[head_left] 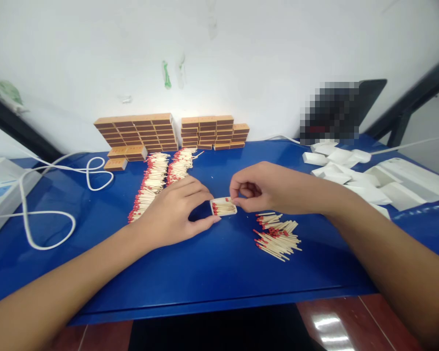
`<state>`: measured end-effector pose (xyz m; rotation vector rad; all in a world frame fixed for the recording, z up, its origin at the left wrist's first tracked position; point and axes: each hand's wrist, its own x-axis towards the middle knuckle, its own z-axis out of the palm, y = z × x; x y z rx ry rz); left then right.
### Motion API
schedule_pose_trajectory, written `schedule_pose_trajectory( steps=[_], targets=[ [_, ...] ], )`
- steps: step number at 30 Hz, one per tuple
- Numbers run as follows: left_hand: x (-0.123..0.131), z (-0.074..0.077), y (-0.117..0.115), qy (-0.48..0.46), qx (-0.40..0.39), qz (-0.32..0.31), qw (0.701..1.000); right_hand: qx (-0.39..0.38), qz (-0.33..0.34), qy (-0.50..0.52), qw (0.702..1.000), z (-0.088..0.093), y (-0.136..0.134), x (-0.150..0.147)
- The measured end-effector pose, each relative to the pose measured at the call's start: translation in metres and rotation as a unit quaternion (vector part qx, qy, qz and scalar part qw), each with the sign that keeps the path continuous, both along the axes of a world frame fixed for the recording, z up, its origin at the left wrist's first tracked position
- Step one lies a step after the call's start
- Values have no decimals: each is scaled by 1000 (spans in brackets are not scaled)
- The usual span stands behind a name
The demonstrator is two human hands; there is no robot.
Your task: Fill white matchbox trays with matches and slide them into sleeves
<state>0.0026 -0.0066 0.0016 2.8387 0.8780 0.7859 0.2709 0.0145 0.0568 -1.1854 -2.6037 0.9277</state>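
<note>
One white wall [241,53] across the back, smeared with green marks [166,75]. Below it, a broad blue bench [190,278] with red floor tiles [369,317] showing under its front edge. Along the rear of the bench, two stacks of orange-brown matchboxes, the wider left stack [139,131] with a few boxes stepped down in front, the narrower right stack [208,131] just beside it. At rear right, a dark panel [368,105] partly blurred into squares, with a heap of white trays [362,180] in front. At far left, a white power strip [25,184] with blue panels, near a looped white cable [46,248]. Around mid-bench, two bare hands. Left hand [179,209] flat and low, with thumb and index finger apart, set against opposite edges of a matchbox tray [223,213] at its left end. Right hand [258,187] curled over the other end, thumb and index finger together, clamped on matches [227,199] with red heads leftward over the tray. Beyond the left hand, two rows of matches [151,173], partly hidden by it. Below the right wrist, a loose match pile [278,239]. Inside the tray, a thin layer of matchsticks [223,208], heads at left.
</note>
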Motion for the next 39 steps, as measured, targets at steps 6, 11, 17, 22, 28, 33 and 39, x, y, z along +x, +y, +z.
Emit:
schedule_pose_trajectory(
  steps=[6,11,17,22,28,33,39],
  targets=[
    [0,0,-1,-1,-7,-9,1000,47,-7,31,998,-17,-1,-16],
    [1,2,-1,3,-12,-4,1000,78,-7,-7,997,-20,0,-17],
    [1,3,0,5,-10,2,1000,74,-6,-15,997,-9,1,-5],
    [-1,1,0,15,13,17,1000,63,-24,-85,994,10,3,15],
    [-2,-4,1,16,30,12,999,-34,-9,-189,981,13,3,29],
    [-2,-4,3,9,19,6,1000,-57,-10,-209,976,10,4,29],
    [-2,-3,3,7,16,-1,1000,-66,-11,-209,976,10,6,30]
  ],
)
